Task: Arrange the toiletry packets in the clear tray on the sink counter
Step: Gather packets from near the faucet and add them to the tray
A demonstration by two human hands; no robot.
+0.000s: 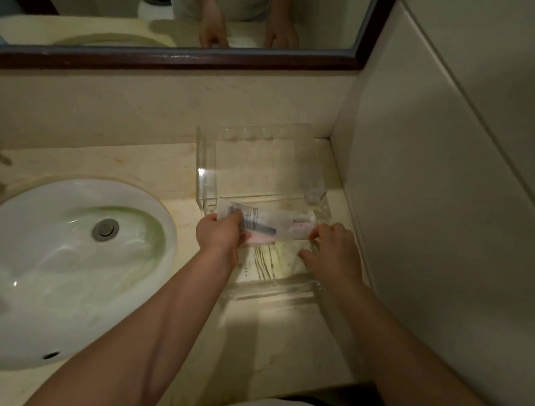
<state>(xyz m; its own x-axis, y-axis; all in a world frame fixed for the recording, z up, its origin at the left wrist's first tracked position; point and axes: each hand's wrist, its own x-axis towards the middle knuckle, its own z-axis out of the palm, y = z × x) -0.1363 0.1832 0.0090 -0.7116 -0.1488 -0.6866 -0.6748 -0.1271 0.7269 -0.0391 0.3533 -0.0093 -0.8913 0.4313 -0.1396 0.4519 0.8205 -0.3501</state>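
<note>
Over clear tray (206, 165) on counter (153, 167): toiletry packets (266, 223), left hand (219, 234) and right hand (333, 250) pinching opposite ends.

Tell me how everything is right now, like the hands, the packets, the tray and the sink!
left hand: gripping the left end of the packets
right hand: pinching the right end of the packets
toiletry packets: held flat between both hands, over the tray
clear tray: sitting on the counter, far part empty
sink: no water in it; whether the drain is shut is unclear
</note>
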